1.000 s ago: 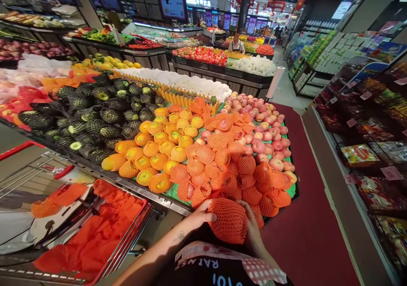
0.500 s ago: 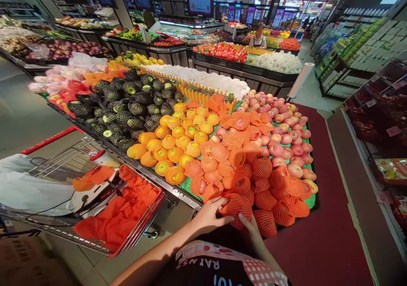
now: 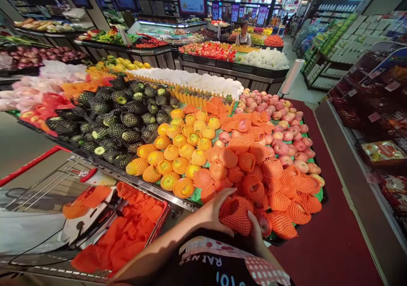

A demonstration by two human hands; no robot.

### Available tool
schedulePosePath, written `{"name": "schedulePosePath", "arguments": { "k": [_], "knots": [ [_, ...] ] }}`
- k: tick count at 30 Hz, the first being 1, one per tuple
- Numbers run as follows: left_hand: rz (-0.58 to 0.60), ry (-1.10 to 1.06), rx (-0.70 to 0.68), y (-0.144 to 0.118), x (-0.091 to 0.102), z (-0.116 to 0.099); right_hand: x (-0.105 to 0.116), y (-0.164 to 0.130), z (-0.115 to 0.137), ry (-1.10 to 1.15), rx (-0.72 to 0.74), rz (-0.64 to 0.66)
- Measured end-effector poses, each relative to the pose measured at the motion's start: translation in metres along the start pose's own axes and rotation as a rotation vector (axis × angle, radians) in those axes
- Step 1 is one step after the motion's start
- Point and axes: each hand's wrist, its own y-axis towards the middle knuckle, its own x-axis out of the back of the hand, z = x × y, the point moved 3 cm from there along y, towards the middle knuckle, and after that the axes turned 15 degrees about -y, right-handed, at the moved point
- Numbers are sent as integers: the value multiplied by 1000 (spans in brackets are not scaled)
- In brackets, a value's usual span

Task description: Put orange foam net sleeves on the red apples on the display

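At the front edge of the fruit display, an orange foam net sleeve (image 3: 240, 218) sits between my two hands. My left hand (image 3: 213, 213) curves round its left side, thumb below and fingers above. On the other side, the fingers of my right hand (image 3: 256, 231) press against it. Whether fruit is inside this sleeve I cannot tell. Just right of my right hand lies a red apple (image 3: 263, 223), its skin showing. Apples in orange foam nets (image 3: 254, 186) are heaped beyond my hands, with bare apples (image 3: 282, 148) further right.
Yellow fruit in nets (image 3: 179, 152) and dark-netted green fruit (image 3: 121, 112) fill the display's left part. A shopping cart (image 3: 163, 222) at left holds a pile of loose orange foam nets (image 3: 127, 222). Shelves (image 3: 359, 129) stand at right. A person (image 3: 243, 37) is behind a far stand.
The view has shifted so the display sits further left. My hands have come slightly lower with the net sleeve, my left fingers have spread wider, and a bare apple now shows beside my right hand.
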Motion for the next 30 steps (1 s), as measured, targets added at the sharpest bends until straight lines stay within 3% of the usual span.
{"name": "schedulePosePath", "arguments": {
  "k": [3, 10, 14, 18, 21, 24, 26, 28, 30],
  "knots": [
    [62, 1, 69, 1, 3, 14, -9, 7, -5, -110, -46, -54],
    [53, 384, -103, 43, 21, 23, -11, 6, 36, -658, 391, -408],
    [169, 613, -99, 71, 14, 34, -4, 4, 52, -926, 530, -531],
    [286, 786, 13, 82, 0, 53, 4, 17, 53, -1265, 654, -468],
    [318, 752, 44, 83, 2, 53, 9, 32, 47, -1423, 715, -373],
    [381, 626, -14, 87, 23, 33, 10, 45, 45, -1504, 764, -388],
    [411, 475, -92, 97, 48, 13, 7, 50, 48, -1546, 774, -390],
    [305, 285, -158, 117, 80, -3, 4, 53, 52, -1583, 759, -358],
    [67, 212, -140, 142, 117, -7, 2, 53, 59, -1596, 738, -345]
  ]
}}
